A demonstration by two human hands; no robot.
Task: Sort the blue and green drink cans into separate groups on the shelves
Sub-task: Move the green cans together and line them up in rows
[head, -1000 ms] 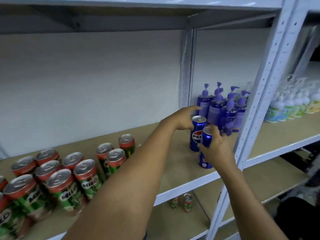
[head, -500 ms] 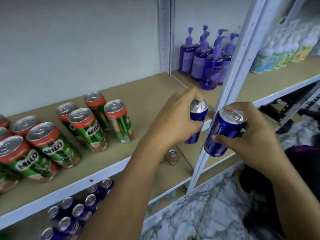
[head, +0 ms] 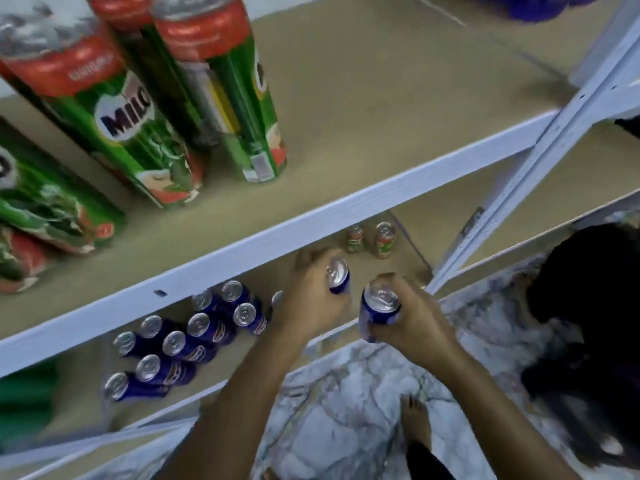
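Note:
My left hand (head: 308, 303) grips a blue can (head: 339, 277) under the front rail of the upper shelf (head: 311, 230), over the lower shelf. Just right of it, my right hand (head: 412, 320) grips a second blue can (head: 379, 311) at the lower shelf's front edge. Several blue cans (head: 194, 332) stand grouped on the lower shelf to the left of my hands. Tall green Milo cans (head: 138, 109) stand on the upper shelf at the left. Two green cans (head: 372, 239) stand further back on the lower shelf.
A white shelf upright (head: 540, 168) rises just right of my hands. Purple bottles (head: 540, 5) stand at the upper shelf's far right. Below is a marbled floor (head: 346, 410) with my bare foot (head: 415, 420). A dark shape (head: 581, 323) lies on the right.
Both hands have come down from the upper shelf to the lower one, each still holding its blue can. The view has tilted down and closer to the shelves.

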